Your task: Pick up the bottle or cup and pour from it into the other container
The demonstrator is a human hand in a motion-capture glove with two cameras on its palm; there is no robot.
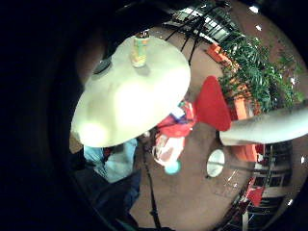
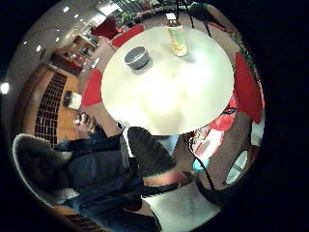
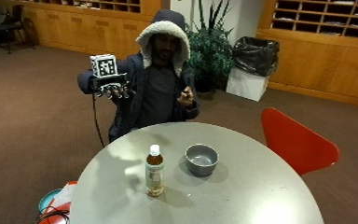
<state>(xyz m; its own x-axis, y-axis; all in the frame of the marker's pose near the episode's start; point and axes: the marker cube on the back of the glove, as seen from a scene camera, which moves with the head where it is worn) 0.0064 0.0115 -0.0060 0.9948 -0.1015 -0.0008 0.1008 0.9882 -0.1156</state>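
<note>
Gloved right hand raised at shoulder height — fingers hanging relaxed, holding nothing

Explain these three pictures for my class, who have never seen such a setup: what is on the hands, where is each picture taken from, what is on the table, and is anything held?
No machine here: a person in a hooded coat sits at a round white table. The right hand wears a black glove with two small cameras on its palm and is raised beside the shoulder, away from the table, holding nothing. The bare hand is held in front of the chest.

The two round pictures come from those palm cameras, looking down at the table. The ordinary picture comes from a camera across the table.

On the table stand a capped bottle of amber drink and a grey bowl, apart from each other. Neither is touched.
</note>
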